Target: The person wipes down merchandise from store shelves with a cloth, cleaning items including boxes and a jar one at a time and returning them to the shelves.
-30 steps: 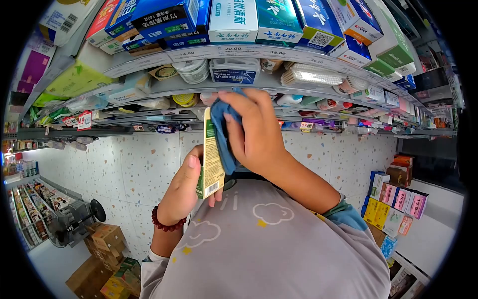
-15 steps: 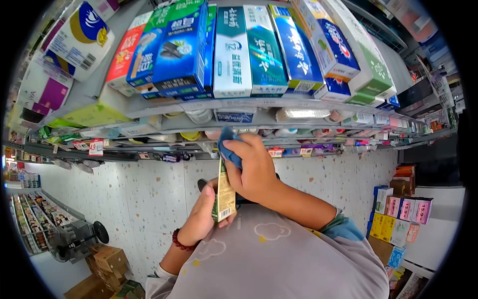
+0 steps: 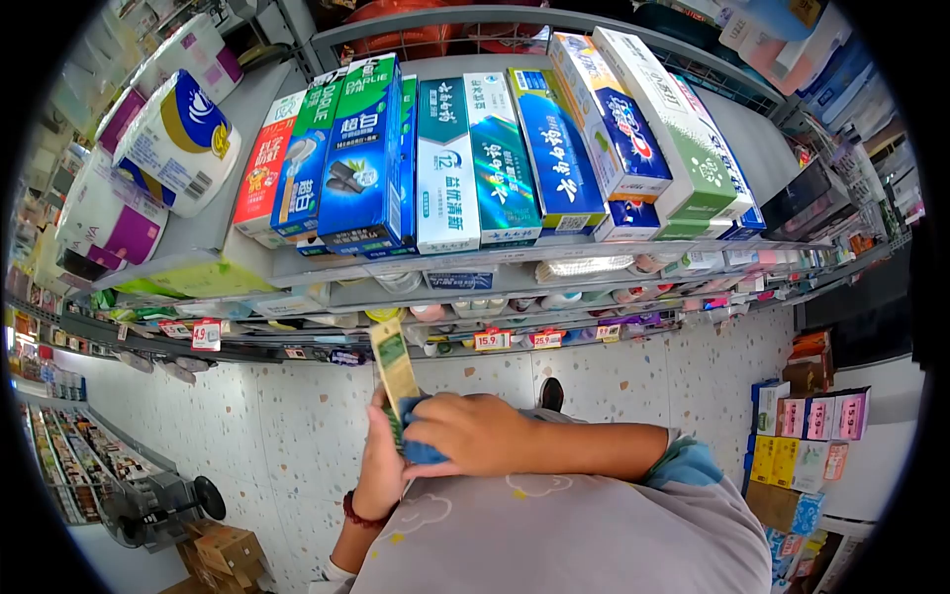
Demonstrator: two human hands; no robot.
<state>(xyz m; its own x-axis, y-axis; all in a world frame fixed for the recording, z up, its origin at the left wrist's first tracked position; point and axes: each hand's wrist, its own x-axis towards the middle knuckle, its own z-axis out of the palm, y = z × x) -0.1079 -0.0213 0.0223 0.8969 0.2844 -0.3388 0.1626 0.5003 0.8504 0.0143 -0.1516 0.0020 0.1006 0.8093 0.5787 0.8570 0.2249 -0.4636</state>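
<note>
A narrow cream-and-green cardboard box stands on end, a little tilted, at the picture's centre, in front of the shelving; its print is too small to read. The left hand, wearing a dark red beaded bracelet, has its fingers clamped on the box's lower part. The right hand has its fingers bunched on a folded blue cloth, which lies against the box's lower end.

Clock directions run from the box. At 12 o'clock, a green-and-blue toothpaste carton reads "DARLIE" and "超白". Just right of 12, a white-and-teal carton shows "12" and "益优清新". At 11 stands a red-and-white carton with Chinese lettering; at 1, a blue carton bears white characters and a square code. A red-and-white price tag near 9 says "4.9"; two more near 3 read "15.9" and "25.9".

The cartons rest on a grey metal shelf, with white wrapped paper rolls between 10 and 11. Below spreads a pale speckled floor. A black-and-grey fan stands at 8, brown cardboard cartons beside it, and pink boxes above yellow ones past 3.
</note>
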